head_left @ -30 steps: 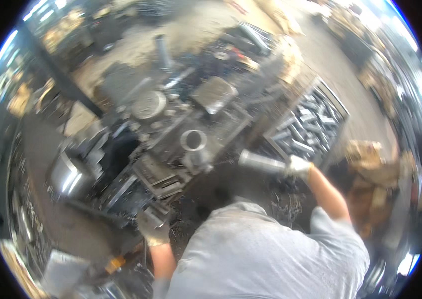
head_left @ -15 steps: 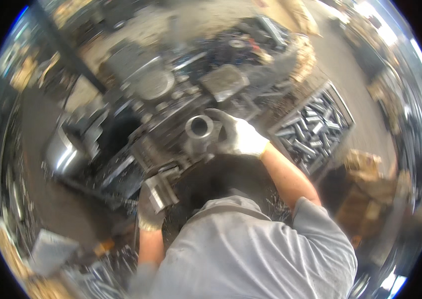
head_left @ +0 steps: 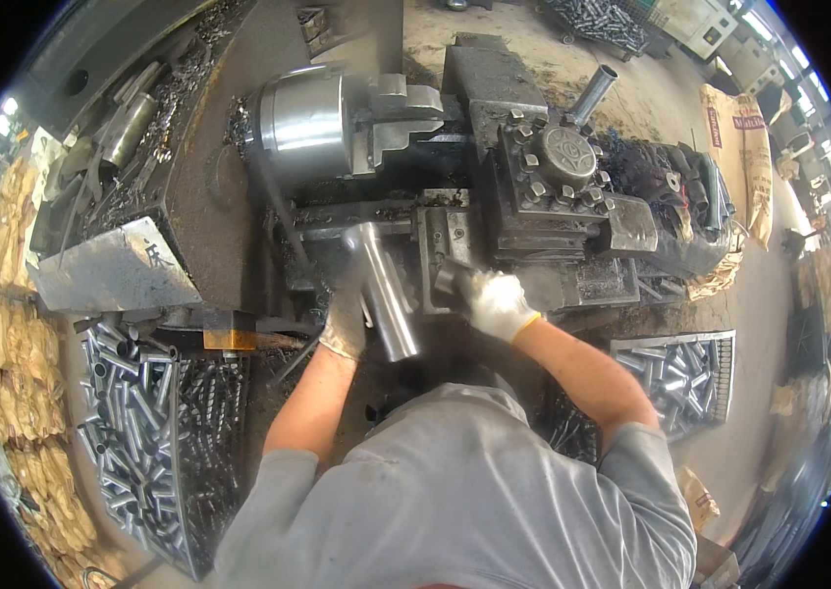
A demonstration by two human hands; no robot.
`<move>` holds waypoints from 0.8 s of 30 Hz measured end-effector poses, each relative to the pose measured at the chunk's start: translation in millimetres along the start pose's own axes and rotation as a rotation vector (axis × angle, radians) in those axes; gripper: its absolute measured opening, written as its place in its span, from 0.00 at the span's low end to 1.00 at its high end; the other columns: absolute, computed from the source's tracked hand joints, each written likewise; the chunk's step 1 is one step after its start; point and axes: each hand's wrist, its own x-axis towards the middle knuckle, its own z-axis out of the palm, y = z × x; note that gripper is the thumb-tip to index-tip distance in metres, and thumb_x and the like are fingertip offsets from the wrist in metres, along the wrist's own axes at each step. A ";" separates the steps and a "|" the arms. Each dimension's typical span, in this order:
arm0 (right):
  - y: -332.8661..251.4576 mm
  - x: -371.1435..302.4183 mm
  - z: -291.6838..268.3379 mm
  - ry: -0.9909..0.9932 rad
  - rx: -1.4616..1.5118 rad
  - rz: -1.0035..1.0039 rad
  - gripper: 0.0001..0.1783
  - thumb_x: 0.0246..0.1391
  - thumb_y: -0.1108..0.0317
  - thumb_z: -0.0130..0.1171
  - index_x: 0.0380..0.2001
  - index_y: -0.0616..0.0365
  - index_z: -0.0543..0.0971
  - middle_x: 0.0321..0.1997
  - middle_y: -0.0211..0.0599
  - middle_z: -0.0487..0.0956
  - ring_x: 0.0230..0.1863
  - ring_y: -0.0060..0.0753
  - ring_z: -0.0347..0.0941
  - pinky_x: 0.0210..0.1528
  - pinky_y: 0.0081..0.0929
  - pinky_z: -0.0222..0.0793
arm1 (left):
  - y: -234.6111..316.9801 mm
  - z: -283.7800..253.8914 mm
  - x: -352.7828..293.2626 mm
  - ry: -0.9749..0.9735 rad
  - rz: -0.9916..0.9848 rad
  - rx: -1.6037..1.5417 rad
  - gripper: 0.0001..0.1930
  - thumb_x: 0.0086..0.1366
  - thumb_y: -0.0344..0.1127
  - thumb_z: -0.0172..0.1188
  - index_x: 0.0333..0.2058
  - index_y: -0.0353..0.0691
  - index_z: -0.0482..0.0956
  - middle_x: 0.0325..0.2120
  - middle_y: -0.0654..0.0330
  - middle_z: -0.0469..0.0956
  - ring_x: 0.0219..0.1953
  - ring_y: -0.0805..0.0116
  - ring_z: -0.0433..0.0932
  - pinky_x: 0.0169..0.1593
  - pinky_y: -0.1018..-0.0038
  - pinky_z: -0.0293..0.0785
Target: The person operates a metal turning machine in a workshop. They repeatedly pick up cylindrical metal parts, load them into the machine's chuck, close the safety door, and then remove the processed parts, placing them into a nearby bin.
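Observation:
My left hand (head_left: 345, 316), in a soiled pale glove, is closed round a shiny metal tube (head_left: 391, 299). The tube slants in front of the lathe bed, its lower end toward my body. To its right, my right hand (head_left: 500, 304), in a white glove, has its fingers curled at a short dark cylindrical piece (head_left: 452, 279), perhaps a handle; its kind is not clear. Beyond my hands stands the lathe, with a bright round chuck (head_left: 305, 123) and stepped jaws (head_left: 401, 123) that hold no tube. The bolted tool post (head_left: 565, 159) sits to the right.
A crate of cut tubes (head_left: 140, 442) stands at lower left, beside a pile of dark metal pieces (head_left: 214, 422). Another tray of tubes (head_left: 685, 378) lies at right. A metal tube (head_left: 592, 95) stands behind the tool post. Paper sacks (head_left: 744, 147) are at far right.
The view has swung and sharpened. Earlier my right hand was at a tube with its open end facing up; now a tube is in my left hand and my right is at the dark piece.

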 end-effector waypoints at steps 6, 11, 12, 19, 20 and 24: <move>11.5 16.5 -75.1 -0.028 1.143 0.164 0.28 0.60 0.50 0.70 0.51 0.65 0.82 0.38 0.46 0.88 0.38 0.36 0.85 0.44 0.40 0.80 | 5.3 12.4 13.3 0.079 0.134 -0.103 0.30 0.79 0.65 0.49 0.50 0.39 0.80 0.39 0.52 0.85 0.38 0.55 0.86 0.44 0.59 0.87; -18.5 38.4 -103.2 -0.204 1.170 0.309 0.47 0.40 0.47 0.83 0.57 0.70 0.79 0.44 0.49 0.87 0.43 0.36 0.85 0.50 0.34 0.82 | -8.8 61.7 36.1 -0.311 0.307 -0.230 0.35 0.81 0.63 0.46 0.68 0.38 0.69 0.59 0.54 0.80 0.60 0.59 0.79 0.67 0.60 0.74; -17.5 34.9 -108.1 -0.109 1.294 0.340 0.46 0.38 0.48 0.84 0.56 0.68 0.80 0.44 0.47 0.87 0.43 0.34 0.85 0.49 0.35 0.82 | -6.8 60.8 46.7 -0.332 0.263 -0.122 0.34 0.82 0.62 0.44 0.69 0.38 0.68 0.62 0.54 0.78 0.62 0.59 0.78 0.69 0.59 0.72; 69.7 14.1 -231.4 0.372 0.818 -0.408 0.50 0.39 0.61 0.78 0.66 0.69 0.71 0.52 0.52 0.86 0.43 0.51 0.88 0.52 0.42 0.86 | -5.0 38.7 168.2 -0.317 -0.037 1.074 0.19 0.78 0.41 0.55 0.60 0.37 0.81 0.54 0.51 0.85 0.57 0.56 0.84 0.63 0.66 0.79; 85.8 25.1 -254.6 0.457 0.609 -0.401 0.49 0.39 0.61 0.77 0.66 0.69 0.72 0.49 0.56 0.87 0.45 0.52 0.88 0.51 0.42 0.86 | -8.8 45.8 178.7 -0.296 -0.196 0.894 0.19 0.78 0.41 0.56 0.60 0.38 0.81 0.55 0.50 0.85 0.58 0.54 0.84 0.64 0.65 0.79; 128.6 113.1 -296.7 0.302 -0.236 -0.213 0.38 0.47 0.67 0.73 0.64 0.56 0.74 0.45 0.52 0.87 0.43 0.56 0.87 0.45 0.46 0.84 | -13.2 82.0 174.1 -0.173 0.105 1.175 0.24 0.73 0.34 0.61 0.65 0.35 0.76 0.59 0.48 0.82 0.60 0.59 0.81 0.65 0.65 0.76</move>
